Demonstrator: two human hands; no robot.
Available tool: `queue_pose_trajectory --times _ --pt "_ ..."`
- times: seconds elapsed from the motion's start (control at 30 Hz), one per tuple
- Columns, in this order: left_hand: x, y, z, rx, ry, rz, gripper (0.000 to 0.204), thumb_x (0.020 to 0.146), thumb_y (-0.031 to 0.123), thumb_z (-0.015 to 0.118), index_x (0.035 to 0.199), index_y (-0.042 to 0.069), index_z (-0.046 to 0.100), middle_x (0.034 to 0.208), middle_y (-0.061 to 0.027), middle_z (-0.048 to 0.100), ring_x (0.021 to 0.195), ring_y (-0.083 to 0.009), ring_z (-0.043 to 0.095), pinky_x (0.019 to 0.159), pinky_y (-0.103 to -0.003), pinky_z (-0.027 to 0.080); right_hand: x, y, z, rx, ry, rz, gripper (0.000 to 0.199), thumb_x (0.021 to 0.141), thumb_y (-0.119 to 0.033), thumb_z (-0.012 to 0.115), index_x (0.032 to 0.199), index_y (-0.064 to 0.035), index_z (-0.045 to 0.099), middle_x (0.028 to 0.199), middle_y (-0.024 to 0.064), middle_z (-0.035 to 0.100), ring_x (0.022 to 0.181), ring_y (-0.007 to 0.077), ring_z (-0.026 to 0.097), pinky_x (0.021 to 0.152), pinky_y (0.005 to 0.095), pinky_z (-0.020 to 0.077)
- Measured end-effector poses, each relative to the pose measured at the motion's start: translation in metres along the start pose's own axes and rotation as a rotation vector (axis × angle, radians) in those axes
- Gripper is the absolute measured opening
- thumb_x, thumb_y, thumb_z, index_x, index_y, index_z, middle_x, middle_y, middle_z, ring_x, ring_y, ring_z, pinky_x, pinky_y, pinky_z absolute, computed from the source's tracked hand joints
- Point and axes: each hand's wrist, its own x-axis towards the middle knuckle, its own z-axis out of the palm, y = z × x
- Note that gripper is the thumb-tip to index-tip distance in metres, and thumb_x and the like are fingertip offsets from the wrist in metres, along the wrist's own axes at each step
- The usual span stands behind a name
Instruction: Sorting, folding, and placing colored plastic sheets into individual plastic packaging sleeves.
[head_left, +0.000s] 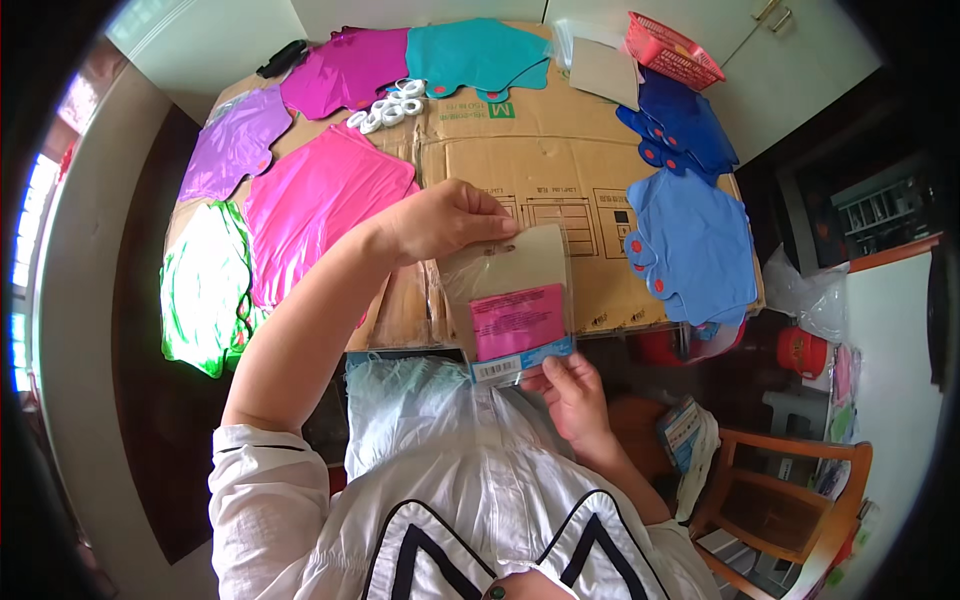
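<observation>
A flat clear plastic packet [515, 320] hangs over the table's near edge, in front of my body. Behind its film show a beige card, a folded pink piece and a blue printed strip with a barcode at the bottom. My left hand [455, 222] pinches the packet's top edge between thumb and fingers. Lower down, my right hand [572, 395] grips the bottom right corner with the thumb in front. The other fingers of that hand are partly hidden.
Flattened cardboard [480, 160] covers the table. Around its edge lie shiny pink [320, 205], purple [230, 150], green [205, 290], teal [475, 55] and blue [690, 240] pieces. White rings [385, 112], a red basket [675, 55] and a wooden chair [790, 500] stand nearby.
</observation>
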Motion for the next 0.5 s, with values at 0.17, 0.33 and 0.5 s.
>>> queue_pose_trajectory --times 0.17,0.33,0.5 --pt "-0.012 0.011 0.005 0.147 0.091 -0.091 0.029 0.096 0.030 0.063 0.097 0.002 0.071 0.085 0.0003 0.070 0.077 -0.0041 0.060 0.071 -0.023 0.049 -0.005 -0.002 0.013 0.003 0.095 0.004 0.014 0.097 -0.015 0.059 0.103 -0.0021 0.061 0.093 0.0096 0.069 0.082 0.0169 0.066 0.077 0.0309 0.0552" --pt "-0.026 0.017 0.005 0.186 0.210 -0.095 0.024 0.092 0.023 0.067 0.088 0.000 0.070 0.077 -0.0002 0.067 0.070 -0.0043 0.059 0.063 -0.022 0.048 -0.007 -0.003 0.019 0.005 0.128 0.025 0.011 0.095 -0.015 0.063 0.097 -0.0036 0.062 0.090 0.0113 0.070 0.076 0.0172 0.067 0.075 0.0319 0.0556" --pt "-0.025 0.006 0.015 0.199 0.291 0.016 0.024 0.090 0.022 0.070 0.088 -0.001 0.068 0.077 -0.0015 0.067 0.068 -0.0049 0.059 0.059 -0.021 0.046 -0.008 0.002 0.018 -0.019 0.144 0.009 0.010 0.094 -0.014 0.064 0.094 -0.0038 0.064 0.090 0.0100 0.070 0.077 0.0170 0.067 0.075 0.0309 0.0554"
